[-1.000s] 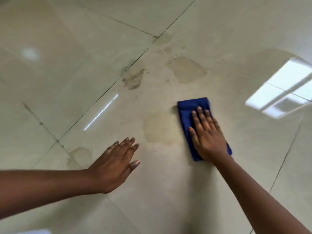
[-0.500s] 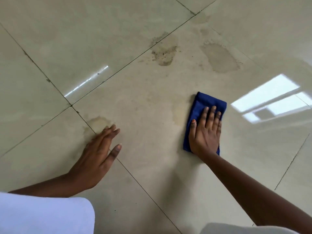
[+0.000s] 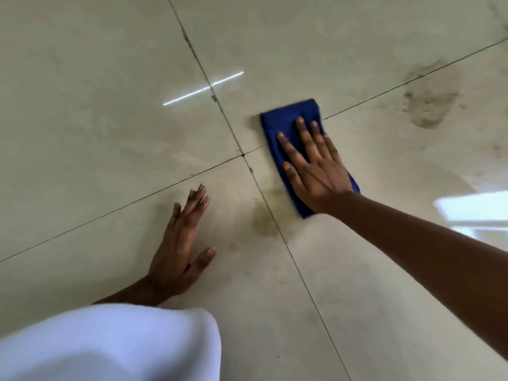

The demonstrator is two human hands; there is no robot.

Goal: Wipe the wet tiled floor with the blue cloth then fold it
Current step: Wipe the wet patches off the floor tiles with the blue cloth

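White fabric sleeve (image 3: 110, 342) at lower left of view, well short of the grout crossing (image 3: 243, 154). Left hand (image 3: 180, 251) lies flat on the glossy beige tiled floor (image 3: 82, 133), fingers extended, holding nothing; sits just below and left of the crossing, acting as a brace. Yellowish damp patch (image 3: 264, 218) straddles the grout line just below the crossing. Folded rectangular blue cloth (image 3: 288, 119) lies just right of the crossing, over the grout line. Right hand (image 3: 316, 171) pressed flat on it, fingers spread, not pinching. Brownish smudged stain (image 3: 428, 108) well right of the crossing, unwiped. Judgement: keep even palm pressure, draw the cloth back over the damp patch, then work right to the stain.
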